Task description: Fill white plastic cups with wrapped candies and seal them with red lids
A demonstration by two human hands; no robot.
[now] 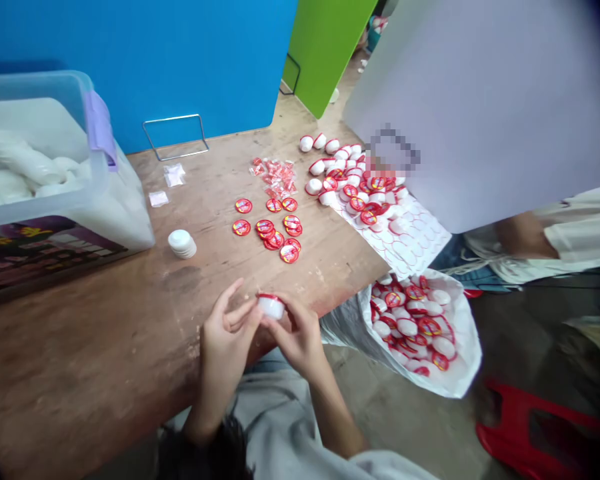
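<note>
Between my two hands, just over the table's front edge, is a small white plastic cup (271, 307) with a red rim on top. My left hand (230, 327) pinches it from the left, its other fingers partly raised. From the right, the thumb and fingers of my right hand (297, 333) close around it. Ahead on the table lie several round red lids (276, 239) with printed faces, some overlapping. Behind them is a pile of small clear packets with red contents (279, 176). A short stack of white cups (181, 243) stands to the left.
At left stands a clear bin (125, 200) of white cups. Two small white packets (174, 175) lie near a wire stand (176, 138). Finished-looking red-and-white cups (350, 167) cover the right side by a label sheet (405, 243). A full white sack (465, 360) hangs below; a red stool (510, 420) is on the floor.
</note>
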